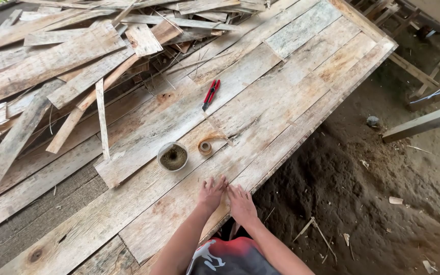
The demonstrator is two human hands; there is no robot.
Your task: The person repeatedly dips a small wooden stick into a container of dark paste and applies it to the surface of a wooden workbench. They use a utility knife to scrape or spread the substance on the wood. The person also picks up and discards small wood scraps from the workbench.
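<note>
My left hand [211,193] and my right hand [241,203] lie side by side, palms down, on the near edge of a large sheet of thin wood veneer [260,86]. Both press flat on the sheet with fingers together and hold nothing. Just beyond them sits a small roll of brown tape [205,147] with a loose strip curling off it. Left of the roll stands a round white container [173,156] with brownish contents. Farther up the sheet lies a red and black cutter knife [211,94].
A heap of loose veneer strips and offcuts [67,61] covers the left and far side. Dark bare earth [362,193] with wood scraps lies to the right, below the sheet's edge. Wooden beams [426,121] and a frame stand at the far right.
</note>
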